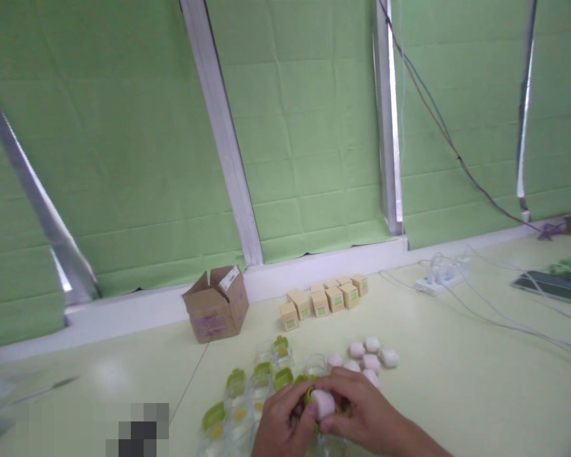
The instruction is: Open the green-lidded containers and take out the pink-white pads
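My left hand (284, 420) and my right hand (359, 406) meet at the lower middle, both closed. Between them is a pale pink, rounded, barrel-like piece (323, 404), with a green cap (308, 397) against its left side. My left fingers curl round the cap and the thumb touches the pink piece; my right fingers grip the pink piece from the right. Whether the two parts are joined is hidden by the fingers. Clear containers (240, 406) with green tops (236, 381) stand left of my hands. Several more pale pink and white pieces (371, 364) lie just beyond my right hand.
Small beige boxes (334, 298) stand in rows at the back. Left of them is an open cardboard box (217, 304). A white power strip (441, 277) with trailing cables and a dark tray (552, 289) bearing green items are on the right. Green blinds (309, 127) hang behind.
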The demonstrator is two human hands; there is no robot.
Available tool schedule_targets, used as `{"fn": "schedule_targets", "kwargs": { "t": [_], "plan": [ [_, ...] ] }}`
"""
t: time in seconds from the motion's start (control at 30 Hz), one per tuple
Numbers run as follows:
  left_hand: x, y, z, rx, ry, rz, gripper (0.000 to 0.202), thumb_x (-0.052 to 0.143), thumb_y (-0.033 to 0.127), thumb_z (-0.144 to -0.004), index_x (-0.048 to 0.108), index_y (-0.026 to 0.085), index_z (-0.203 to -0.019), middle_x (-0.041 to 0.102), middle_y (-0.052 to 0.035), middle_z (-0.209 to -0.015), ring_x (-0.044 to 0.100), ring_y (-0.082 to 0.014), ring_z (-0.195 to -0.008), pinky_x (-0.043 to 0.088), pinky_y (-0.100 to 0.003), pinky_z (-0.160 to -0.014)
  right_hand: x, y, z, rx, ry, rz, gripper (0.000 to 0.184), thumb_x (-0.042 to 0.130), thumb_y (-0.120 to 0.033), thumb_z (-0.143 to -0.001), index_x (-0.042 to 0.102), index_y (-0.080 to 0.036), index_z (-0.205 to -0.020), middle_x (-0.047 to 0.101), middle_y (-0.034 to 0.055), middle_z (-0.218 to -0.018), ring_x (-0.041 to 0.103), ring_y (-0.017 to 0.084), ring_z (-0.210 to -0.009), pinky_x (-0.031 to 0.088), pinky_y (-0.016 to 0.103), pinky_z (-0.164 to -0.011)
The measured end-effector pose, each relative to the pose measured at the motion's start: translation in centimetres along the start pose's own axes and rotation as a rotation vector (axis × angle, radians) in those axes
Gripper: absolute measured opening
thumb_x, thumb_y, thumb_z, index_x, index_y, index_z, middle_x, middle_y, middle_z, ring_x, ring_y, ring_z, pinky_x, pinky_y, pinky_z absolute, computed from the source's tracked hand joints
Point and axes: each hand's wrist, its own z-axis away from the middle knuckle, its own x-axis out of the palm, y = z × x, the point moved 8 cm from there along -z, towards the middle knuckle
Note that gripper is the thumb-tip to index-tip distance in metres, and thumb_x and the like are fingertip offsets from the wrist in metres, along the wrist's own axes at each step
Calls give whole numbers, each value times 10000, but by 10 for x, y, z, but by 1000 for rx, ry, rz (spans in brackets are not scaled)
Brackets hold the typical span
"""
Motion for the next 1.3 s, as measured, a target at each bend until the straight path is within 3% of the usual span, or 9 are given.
{"fn": "schedule_targets", "kwargs": {
  "t": [0.1,0.23,0.5,0.73,0.97,1.3],
  "plan": [
    [1,-1,-1,-51,-14,-8,279,527,295,-855,723,194,-1025,743,-45,-799,659,-172,-648,532,-258,-627,3,1,1,-23,-27,72,450,682,-515,-803,650,-276,-1183,642,44,-866,566,207,-773,429,300,-692],
    [6,-6,0,-88,-9,-7,290,524,259,-811,733,168,-990,732,-44,-744,641,-163,-584,520,-247,-566,6,4,1,-4,-61,153,609,741,-608,-693,635,-284,-1198,600,46,-931,573,221,-839,441,302,-727],
    [11,-13,3,-123,-30,68,307,567,290,-811,726,147,-1030,726,-41,-734,630,-144,-568,513,-213,-538,4,9,1,-37,1,45,535,730,-604,-707,684,-290,-1138,538,24,-880,542,193,-814,441,275,-705],
    [11,-4,-1,-81,-52,24,285,500,228,-819,736,175,-971,718,-30,-724,658,-156,-616,528,-227,-605,4,5,-1,-43,19,-5,467,726,-576,-733,712,-271,-1086,562,24,-859,556,185,-797,442,273,-701],
    [12,2,0,-31,-77,-32,273,443,257,-859,705,203,-913,723,-22,-734,668,-171,-642,516,-242,-616,4,-7,1,-82,-12,100,342,621,-511,-853,696,-227,-1027,590,38,-850,561,180,-763,428,276,-674],
    [11,1,0,-2,-37,-50,284,463,240,-861,704,199,-1005,760,-38,-845,708,-185,-730,555,-261,-687,10,-3,3,-99,-36,307,292,605,-444,-876,673,-201,-1024,623,76,-898,572,209,-796,443,307,-703]
  ]
}}
